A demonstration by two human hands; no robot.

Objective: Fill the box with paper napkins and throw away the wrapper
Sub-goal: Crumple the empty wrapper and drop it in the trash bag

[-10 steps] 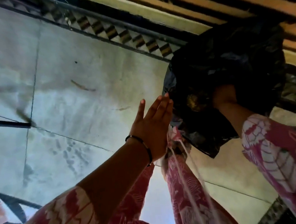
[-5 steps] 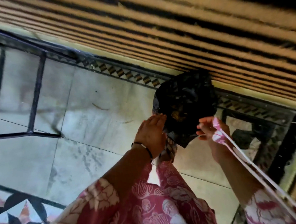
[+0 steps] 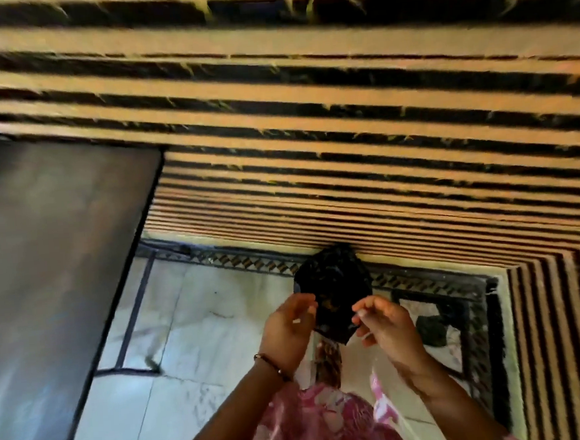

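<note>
**Wrapper at the bin bag**

Clear plastic wrapper (image 3: pixel 379 382), thin and see-through with pink print, trails down from the right hand (image 3: pixel 385 319), which pinches its top edge. Left hand (image 3: pixel 287 330) loosely curled, holding nothing I can make out. Both hover just over a crumpled black bin bag (image 3: pixel 334 282) on the pale tiled floor (image 3: pixel 193 329), against a striped wall (image 3: pixel 348 195).

Bare forearms run up to both hands. A thin dark bracelet (image 3: pixel 270 361) circles the wrist just below the left hand (image 3: pixel 287 330). Behind the hands, a pink garment (image 3: pixel 316 424) with pale floral print covers the body.
</note>
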